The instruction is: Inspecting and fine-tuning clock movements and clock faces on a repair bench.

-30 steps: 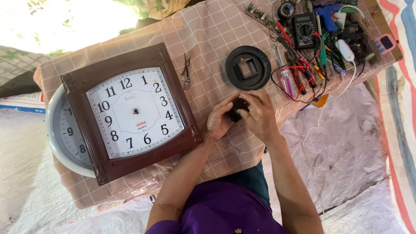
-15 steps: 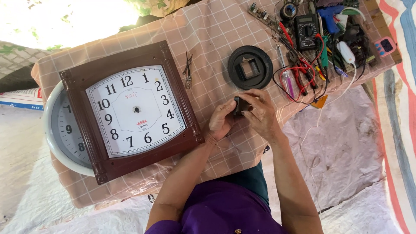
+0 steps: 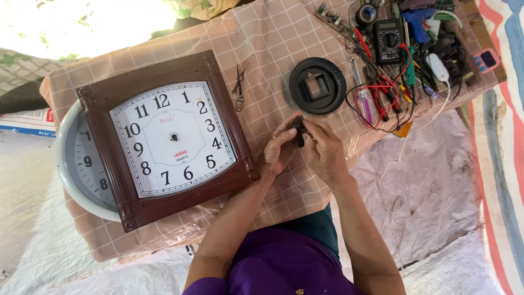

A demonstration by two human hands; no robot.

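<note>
Clocks sit at the table's left edge: a round grey clock (image 3: 71,164) half hidden under a square brown clock (image 3: 166,139) whose dial carries no hands, only a bare centre hole. So the brown clock looks stripped, with its fitting judged not yet done. Near the table's middle, toward the front edge, the left hand (image 3: 279,150) and right hand (image 3: 323,153) meet, fingers curled and pinching a small black part (image 3: 299,130) between them; its exact form cannot be told. Just beyond lies a round black plastic cover (image 3: 317,86), and tools with a multimeter (image 3: 387,39) crowd the far right corner.
</note>
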